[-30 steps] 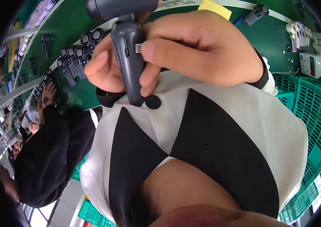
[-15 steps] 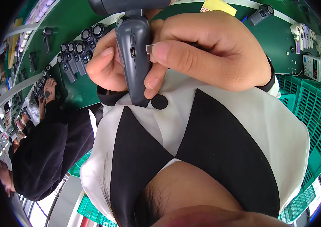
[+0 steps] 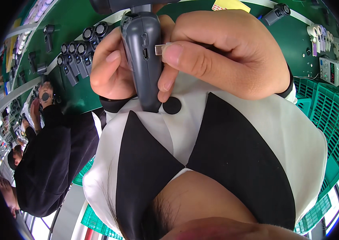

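A dark grey handheld fan (image 3: 145, 68), with a cylindrical head and tapering handle, stands upright in front of my chest. My left hand (image 3: 109, 66) is closed round the handle from the left. A small slot-shaped port (image 3: 146, 53) shows in the handle's side, below a longer button. Between thumb and fingers, my right hand (image 3: 221, 56) pinches a small flat metal plug (image 3: 160, 49). The plug's tip points left at the port, with a narrow gap between. Below the thumb, other right fingers lie close to the handle's right edge. Whatever cord the plug has is hidden by the hand.
Several similar fans (image 3: 73, 60) stand on the green bench (image 3: 83, 90) to the left. Another grey fan (image 3: 276, 15) lies at the back right, near yellow paper (image 3: 233, 5). A meter box (image 3: 331, 71) and green crates (image 3: 325, 116) are at right; a co-worker (image 3: 57, 152) sits left.
The fan's lower handle and port have shifted slightly right, narrowing the gap to the plug. My right hand has barely moved. The co-worker's hand has moved at the left.
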A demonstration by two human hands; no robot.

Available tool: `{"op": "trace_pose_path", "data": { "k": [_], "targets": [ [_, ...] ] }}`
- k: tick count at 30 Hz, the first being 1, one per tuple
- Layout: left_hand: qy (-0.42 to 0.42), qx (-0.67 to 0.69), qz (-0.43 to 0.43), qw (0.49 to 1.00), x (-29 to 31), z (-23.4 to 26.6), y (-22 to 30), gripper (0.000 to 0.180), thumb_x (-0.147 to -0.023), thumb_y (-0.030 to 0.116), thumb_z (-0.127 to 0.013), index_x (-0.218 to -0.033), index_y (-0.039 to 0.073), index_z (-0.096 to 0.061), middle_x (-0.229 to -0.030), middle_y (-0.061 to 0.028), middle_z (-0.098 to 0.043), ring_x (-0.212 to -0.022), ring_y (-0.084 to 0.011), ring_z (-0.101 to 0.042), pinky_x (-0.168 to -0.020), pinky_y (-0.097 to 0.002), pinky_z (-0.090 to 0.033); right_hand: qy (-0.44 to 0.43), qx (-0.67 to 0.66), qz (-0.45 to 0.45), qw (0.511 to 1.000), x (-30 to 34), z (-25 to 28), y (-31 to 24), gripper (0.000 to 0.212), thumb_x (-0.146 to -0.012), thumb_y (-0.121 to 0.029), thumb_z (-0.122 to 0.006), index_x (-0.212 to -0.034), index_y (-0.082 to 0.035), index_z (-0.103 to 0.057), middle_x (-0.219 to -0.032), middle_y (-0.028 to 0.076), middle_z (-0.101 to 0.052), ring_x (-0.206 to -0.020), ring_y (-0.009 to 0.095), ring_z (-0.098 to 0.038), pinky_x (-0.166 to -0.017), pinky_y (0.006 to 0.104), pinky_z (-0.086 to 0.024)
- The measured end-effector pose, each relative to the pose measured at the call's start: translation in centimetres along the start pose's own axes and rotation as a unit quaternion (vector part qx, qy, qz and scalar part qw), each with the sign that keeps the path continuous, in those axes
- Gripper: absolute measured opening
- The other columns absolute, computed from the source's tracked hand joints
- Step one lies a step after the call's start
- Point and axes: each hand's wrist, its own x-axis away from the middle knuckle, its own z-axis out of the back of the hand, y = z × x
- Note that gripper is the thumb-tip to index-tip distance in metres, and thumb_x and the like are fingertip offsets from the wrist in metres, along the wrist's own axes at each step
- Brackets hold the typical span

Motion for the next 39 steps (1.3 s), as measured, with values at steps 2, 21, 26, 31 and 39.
{"op": "trace_pose_path", "data": {
  "k": [2,21,26,31,39],
  "targets": [
    [0.091,-0.021,0.004,0.996,0.6,0.0,0.3,0.044,-0.068,0.037,-0.041,-0.075,-0.006,-0.044,-0.049,-0.0102,-0.047,-0.035,-0.0135,-0.042,-0.037,-0.0186,-0.035,0.011,-0.042,-0.016,0.999,-0.8,-0.4,-1.5,0.018,-0.090,-0.008,-0.040,-0.081,0.005,-0.049,-0.076,0.012,-0.061,-0.070,0.018,-0.061,-0.061,0.0242,-0.047],
    [-0.109,0.145,0.045,0.982,-0.2,3.0,-0.5,0.044,-0.073,0.030,-0.039,-0.094,-0.009,-0.043,-0.072,-0.0196,-0.051,-0.047,-0.0180,-0.051,-0.042,-0.0238,-0.041,0.004,0.003,0.086,0.996,-0.7,-0.4,1.1,0.017,-0.088,-0.008,-0.041,-0.079,0.004,-0.050,-0.069,0.009,-0.058,-0.065,0.017,-0.056,-0.058,0.0247,-0.043],
    [-0.114,0.110,0.035,0.987,-0.4,3.1,-0.2,0.046,-0.074,0.027,-0.040,-0.101,-0.010,-0.042,-0.080,-0.0227,-0.052,-0.051,-0.0192,-0.053,-0.044,-0.0253,-0.043,0.013,0.031,0.078,0.996,-0.6,-0.3,1.1,0.016,-0.086,-0.009,-0.043,-0.077,0.002,-0.049,-0.066,0.009,-0.056,-0.062,0.019,-0.055,-0.055,0.0262,-0.041],
    [-0.063,-0.005,0.170,0.983,0.7,3.9,2.2,0.054,-0.071,0.034,-0.038,-0.104,-0.009,-0.041,-0.083,-0.0232,-0.052,-0.059,-0.0227,-0.055,-0.052,-0.0302,-0.044,0.027,0.066,0.066,0.995,-0.4,-0.2,1.3,0.015,-0.084,-0.010,-0.045,-0.075,0.001,-0.048,-0.063,0.009,-0.054,-0.059,0.020,-0.053,-0.052,0.0278,-0.040],
    [0.003,-0.133,0.176,0.975,2.2,4.4,3.4,0.060,-0.072,0.033,-0.037,-0.116,-0.008,-0.035,-0.096,-0.0244,-0.052,-0.072,-0.0278,-0.057,-0.066,-0.0343,-0.045,0.049,0.202,0.040,0.977,0.0,-0.6,0.5,0.015,-0.081,-0.012,-0.049,-0.072,-0.001,-0.047,-0.059,0.009,-0.051,-0.054,0.023,-0.051,-0.048,0.0302,-0.038]
  ]
}}
